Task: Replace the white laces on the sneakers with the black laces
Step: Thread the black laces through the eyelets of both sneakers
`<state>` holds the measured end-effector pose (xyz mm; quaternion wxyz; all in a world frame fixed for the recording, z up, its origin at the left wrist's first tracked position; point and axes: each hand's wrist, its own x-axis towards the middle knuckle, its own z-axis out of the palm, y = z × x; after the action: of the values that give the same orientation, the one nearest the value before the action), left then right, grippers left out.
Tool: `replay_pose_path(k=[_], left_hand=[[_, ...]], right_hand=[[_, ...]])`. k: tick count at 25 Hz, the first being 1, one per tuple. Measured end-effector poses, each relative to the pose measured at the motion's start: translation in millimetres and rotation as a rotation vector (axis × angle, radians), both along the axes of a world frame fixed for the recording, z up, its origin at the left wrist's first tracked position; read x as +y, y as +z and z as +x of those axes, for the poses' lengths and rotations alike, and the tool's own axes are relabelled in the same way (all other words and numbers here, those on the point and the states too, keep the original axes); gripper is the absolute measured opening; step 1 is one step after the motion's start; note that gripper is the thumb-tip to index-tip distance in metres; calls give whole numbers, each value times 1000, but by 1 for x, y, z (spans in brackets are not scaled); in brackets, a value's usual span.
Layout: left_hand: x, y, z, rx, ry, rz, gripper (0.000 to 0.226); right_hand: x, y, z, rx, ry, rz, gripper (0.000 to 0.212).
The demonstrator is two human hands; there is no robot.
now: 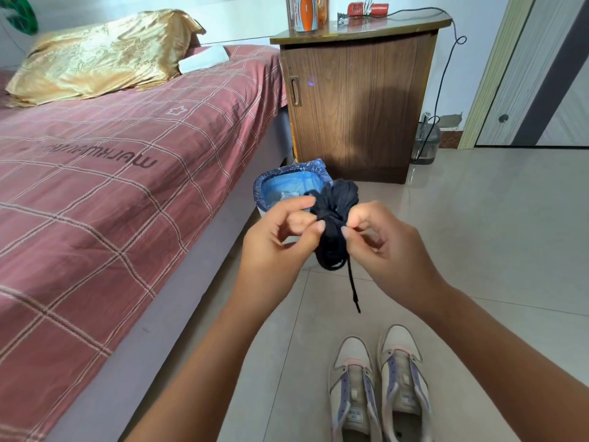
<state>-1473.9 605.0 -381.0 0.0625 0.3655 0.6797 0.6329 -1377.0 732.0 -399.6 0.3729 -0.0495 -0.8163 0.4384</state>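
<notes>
A knotted bundle of black laces hangs in the air between my hands, with one loose end dangling down toward the floor. My left hand pinches the bundle from the left. My right hand pinches it from the right with thumb and forefinger. Below, on the tiled floor, a pair of white sneakers with purple stripes stands side by side: the left sneaker and the right sneaker. No laces show in their eyelets.
A bed with a red checked sheet runs along the left. A small bin lined with a blue bag stands behind the laces. A wooden bedside cabinet is beyond it, and a door at the right.
</notes>
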Motion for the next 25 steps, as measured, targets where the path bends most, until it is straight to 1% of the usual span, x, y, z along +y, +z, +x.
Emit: replay_pose_path(k=[1,2,3,4,5,6,7,8,9,11,13,15,16,17,19,21,22,23,24,25], left_hand=[[-3,-3,-5,276,6,-98,20],[-5,-7,-8,527,37,-134,19],[-5,-11,-9,698,86,-116,17],[-4,-15,-7,773,141,-73,15],[-1,-19,-4,775,189,-27,13],[2,-22,0,714,221,7,12],[5,-23,5,577,238,27,10],[7,-23,9,386,239,38,9],[10,-22,12,168,238,51,12],[19,-19,15,-248,212,140,17],[25,-17,14,-595,156,242,18],[29,-17,11,-877,74,338,19],[29,-18,10,-985,35,391,18],[29,-19,10,-1064,7,443,17],[29,-23,7,-1120,-39,531,19],[25,-28,5,-1073,-81,522,21],[23,-32,4,-974,-69,444,22],[21,-37,3,-824,-43,323,25],[19,-43,2,-689,-17,194,34],[17,-48,-1,-610,1,108,46]], right_hand=[[3,-4,2,1,-11,100,8],[6,-7,3,4,-13,140,6],[6,-9,4,15,-19,153,5],[4,-11,3,32,-34,161,6],[2,-12,1,48,-58,170,9],[0,-13,0,63,-91,192,11],[-1,-14,-2,80,-124,221,11],[-3,-16,-4,101,-150,220,9],[-4,-17,-4,112,-159,145,7],[-5,-19,-6,95,-156,-186,16],[-8,-19,-13,88,-110,-637,20],[-10,-21,-19,113,76,-1158,14],[-10,-22,-22,114,181,-1350,13],[-10,-22,-23,98,269,-1473,16],[-12,-23,-24,107,419,-1595,20],[-14,-26,-26,101,462,-1576,20],[-15,-28,-26,55,420,-1478,18],[-14,-31,-27,-19,333,-1304,14],[-14,-35,-27,-103,239,-1142,10],[-14,-38,-28,-154,163,-1059,10]])
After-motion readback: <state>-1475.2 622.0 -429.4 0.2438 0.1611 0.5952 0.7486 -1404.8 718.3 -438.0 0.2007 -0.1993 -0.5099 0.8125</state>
